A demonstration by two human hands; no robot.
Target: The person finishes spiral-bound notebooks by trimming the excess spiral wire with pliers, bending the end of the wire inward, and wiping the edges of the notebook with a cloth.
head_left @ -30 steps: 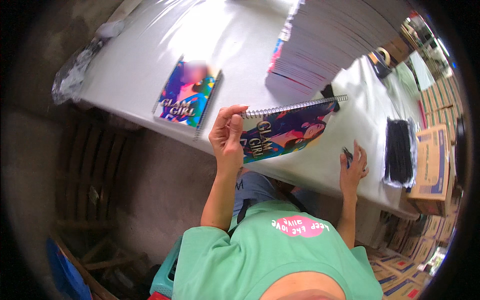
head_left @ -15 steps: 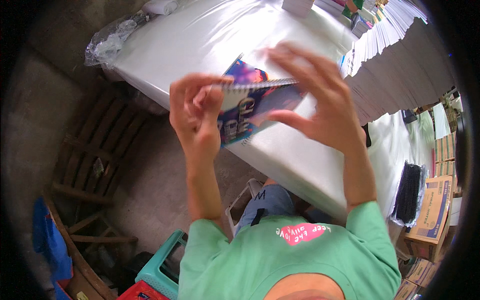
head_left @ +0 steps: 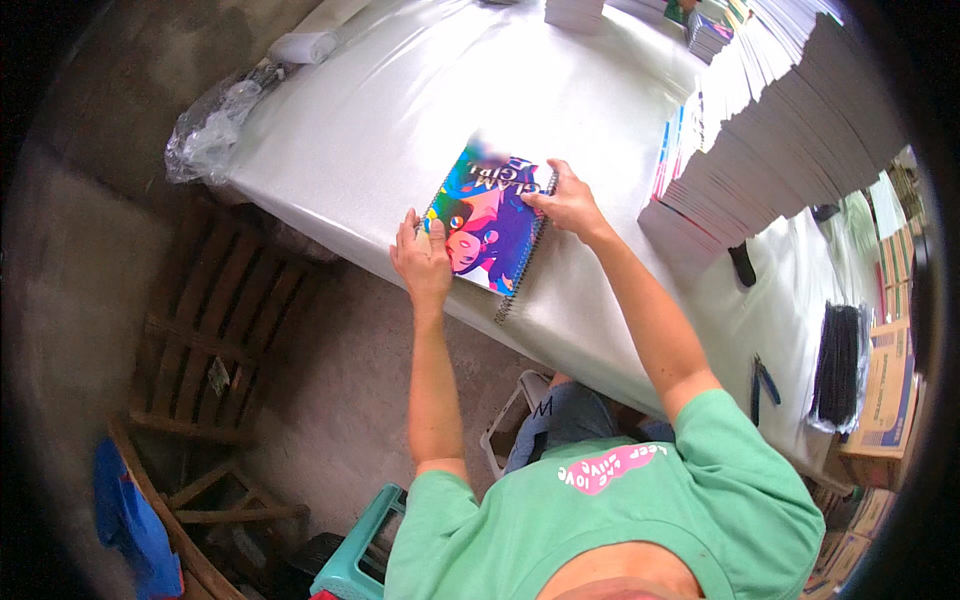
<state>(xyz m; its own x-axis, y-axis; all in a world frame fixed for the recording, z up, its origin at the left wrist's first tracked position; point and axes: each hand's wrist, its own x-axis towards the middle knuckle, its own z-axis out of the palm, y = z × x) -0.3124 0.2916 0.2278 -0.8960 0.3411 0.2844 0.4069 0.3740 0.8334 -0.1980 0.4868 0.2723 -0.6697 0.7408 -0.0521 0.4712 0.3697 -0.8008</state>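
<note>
A spiral notebook (head_left: pixel 490 238) with a brightly coloured illustrated cover lies on the white-covered table (head_left: pixel 400 110), close to its near edge. My left hand (head_left: pixel 422 262) grips its left side, the thumb resting on the cover. On the opposite side, my right hand (head_left: pixel 573 207) holds the upper part of the bound edge between thumb and fingers. A dark wire coil (head_left: pixel 503 310) sticks out past the notebook's near corner. Whether more than one notebook lies in this pile cannot be made out.
Tall stacks of bound paper (head_left: pixel 770 150) stand at the right. Nearer are a black object (head_left: pixel 742 265), pliers (head_left: pixel 766 382), plastic-wrapped black coils (head_left: pixel 838 370) and a cardboard box (head_left: pixel 885 390). A teal stool (head_left: pixel 355 555) and wooden slats (head_left: pixel 220 310) are off the table's left side.
The notebook, held up and tilted before, has come down flat on the table with its cover facing up. My right hand, spread and blurred earlier, has closed on the bound edge.
</note>
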